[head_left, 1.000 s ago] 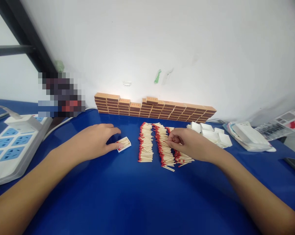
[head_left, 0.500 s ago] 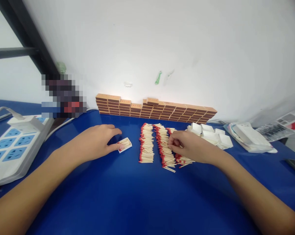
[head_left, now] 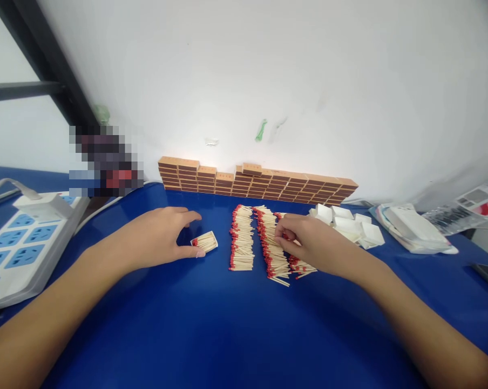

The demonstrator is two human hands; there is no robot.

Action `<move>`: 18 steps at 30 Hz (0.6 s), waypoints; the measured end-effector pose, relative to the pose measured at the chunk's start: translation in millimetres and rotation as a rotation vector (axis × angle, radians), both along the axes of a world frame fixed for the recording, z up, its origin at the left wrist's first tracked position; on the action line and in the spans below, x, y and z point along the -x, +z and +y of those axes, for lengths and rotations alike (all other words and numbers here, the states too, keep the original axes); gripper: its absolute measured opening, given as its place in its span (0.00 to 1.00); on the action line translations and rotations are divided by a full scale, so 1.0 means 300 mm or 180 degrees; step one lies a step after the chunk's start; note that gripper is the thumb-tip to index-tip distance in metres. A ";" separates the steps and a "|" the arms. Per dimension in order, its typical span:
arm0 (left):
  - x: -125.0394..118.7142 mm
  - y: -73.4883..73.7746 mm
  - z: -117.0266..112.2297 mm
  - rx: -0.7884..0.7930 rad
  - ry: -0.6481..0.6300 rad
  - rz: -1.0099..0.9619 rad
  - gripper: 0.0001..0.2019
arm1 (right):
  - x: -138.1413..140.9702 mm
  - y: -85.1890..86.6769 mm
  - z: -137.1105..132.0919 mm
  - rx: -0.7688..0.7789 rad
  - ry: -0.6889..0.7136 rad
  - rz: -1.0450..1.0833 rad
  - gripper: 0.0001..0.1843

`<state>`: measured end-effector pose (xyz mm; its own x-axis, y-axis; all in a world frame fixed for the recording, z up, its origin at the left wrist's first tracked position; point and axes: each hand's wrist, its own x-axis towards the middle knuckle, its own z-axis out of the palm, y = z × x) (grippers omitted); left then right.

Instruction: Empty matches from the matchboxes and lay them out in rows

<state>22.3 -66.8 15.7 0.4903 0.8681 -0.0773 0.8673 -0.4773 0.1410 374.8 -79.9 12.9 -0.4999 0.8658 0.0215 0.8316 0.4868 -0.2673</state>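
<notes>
On the blue table, a small white matchbox tray (head_left: 204,242) holds a layer of red-headed matches. My left hand (head_left: 163,233) is at its left, thumb and fingers spread apart, with the thumb tip at the tray's near edge. Three rows of loose matches lie to the right: a left row (head_left: 242,237), a middle row (head_left: 271,243) and a right row (head_left: 303,266) partly hidden by my right hand. Over the middle row, my right hand (head_left: 304,237) has its fingers curled together in a pinch. What sits between those fingertips is hidden.
Stacked matchboxes (head_left: 256,181) form a low wall against the white wall. White empty trays (head_left: 349,224) lie in a heap behind my right hand, with a plastic-wrapped pack (head_left: 414,227) further right. A power strip (head_left: 29,243) with a plugged-in adapter stands at left.
My left thumb has slid off the matches in the tray to its near edge. My right hand has shifted slightly left over the middle row.
</notes>
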 end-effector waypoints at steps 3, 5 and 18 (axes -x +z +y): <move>0.008 -0.002 0.003 0.0009 -0.0019 -0.0039 0.41 | -0.005 0.000 -0.014 -0.0232 -0.0052 0.0065 0.11; 0.007 -0.002 0.003 -0.0011 -0.0030 -0.0044 0.37 | -0.009 -0.004 -0.018 -0.0307 -0.0030 0.0159 0.12; -0.092 -0.041 0.005 -0.0297 -0.0447 -0.0398 0.15 | -0.056 -0.024 -0.035 -0.0747 -0.0039 0.0563 0.13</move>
